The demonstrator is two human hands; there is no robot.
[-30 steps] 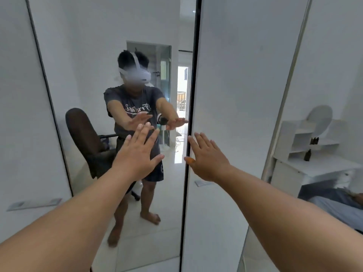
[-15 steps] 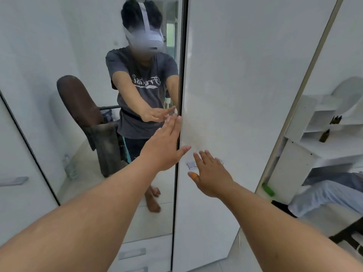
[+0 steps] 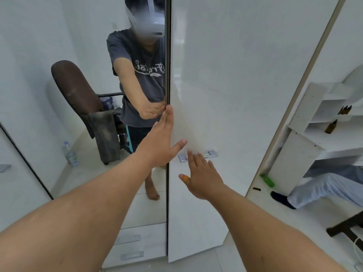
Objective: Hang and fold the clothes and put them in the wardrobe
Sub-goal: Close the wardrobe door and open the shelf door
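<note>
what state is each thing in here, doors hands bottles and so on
white door: looks closed
mirror door: looks closed
left hand: fingers straight, at the door edge
right hand: fingers straight, just below the handle
drawers: closed
water bottle: upright
green bottle: lying down

Both hands at wardrobe door

Ahead: blocked by white wardrobe door, shut flat across reach.
Left of seam: mirror door, equally solid.
Door handle: clear of both hands, open from below.
Right side: narrow gap before white shelf unit.
</note>
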